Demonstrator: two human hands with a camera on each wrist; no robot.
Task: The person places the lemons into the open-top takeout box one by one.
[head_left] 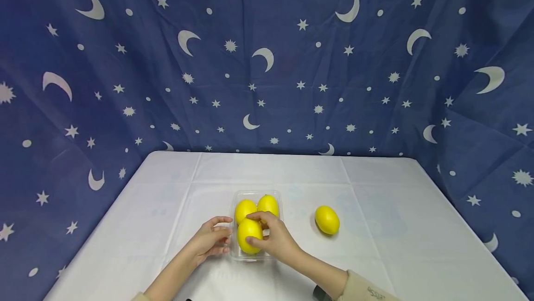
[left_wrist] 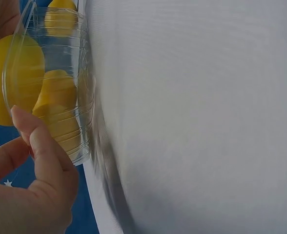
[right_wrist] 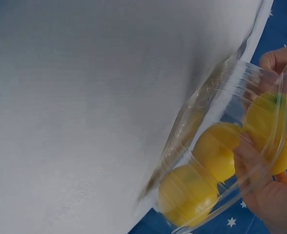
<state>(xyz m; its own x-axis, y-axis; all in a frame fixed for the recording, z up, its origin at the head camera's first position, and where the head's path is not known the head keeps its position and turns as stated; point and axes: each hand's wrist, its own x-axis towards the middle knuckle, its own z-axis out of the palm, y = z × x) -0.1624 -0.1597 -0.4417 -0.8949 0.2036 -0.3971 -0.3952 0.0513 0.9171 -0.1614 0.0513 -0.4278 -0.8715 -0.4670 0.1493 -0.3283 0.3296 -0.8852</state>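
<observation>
A clear plastic container [head_left: 250,258] stands on the white table. Two yellow lemons [head_left: 245,209] [head_left: 269,204] lie in its far half. My right hand [head_left: 276,238] grips a third lemon [head_left: 249,236] between thumb and fingers, over the near half of the container. In the right wrist view this lemon [right_wrist: 270,119] shows a green tip, level with the container's rim. My left hand [head_left: 212,237] is at the container's left side with loosely bent fingers; in the left wrist view a fingertip [left_wrist: 17,111] is right at the rim.
Another lemon [head_left: 327,220] lies on the table to the right of the container. A dark object [head_left: 320,293] shows partly beside the right sleeve at the near edge. Blue cloth [head_left: 267,83] with moons and stars hangs behind and beside the table.
</observation>
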